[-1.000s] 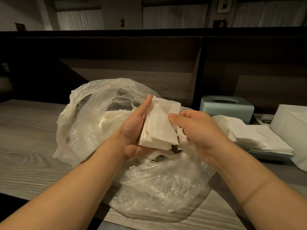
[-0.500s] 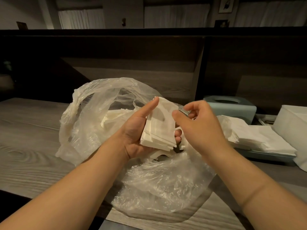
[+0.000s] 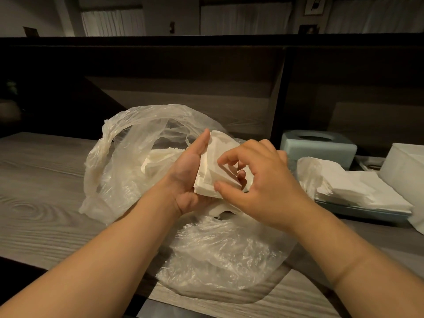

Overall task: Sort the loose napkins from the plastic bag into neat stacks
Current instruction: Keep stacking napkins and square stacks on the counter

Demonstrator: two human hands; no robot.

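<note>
Above the desk's middle: a small stack of napkins (image 3: 213, 171) is held over the plastic bag (image 3: 128, 157), clear of the wooden desk (image 3: 41, 184).
Left hand: the left hand (image 3: 188, 177) cradles the stack from underneath and behind, thumb straight up along its left edge, fingers curled round the far side with their tips showing at the right.
Right hand: the right hand (image 3: 259, 180) arches over the stack, thumb on its near lower corner and forefinger on its face, pinching or squaring the edges; the other fingers are bent and carry nothing that can be seen.
Bag: it lies crumpled and open across the desk, with more loose napkins (image 3: 160, 159) showing through the plastic behind the left hand.
Done so far: a flat pile of sorted napkins (image 3: 367, 191) rests on a tray (image 3: 358, 211) towards the desk's right edge, just in front of a pale blue tissue box (image 3: 319, 145).
Left to do: by my reading the job is partway through; the held stack is not yet set down, and the bag still holds an unsorted heap.
White container: a white container (image 3: 403, 166) stands at the far right, contents hidden.
</note>
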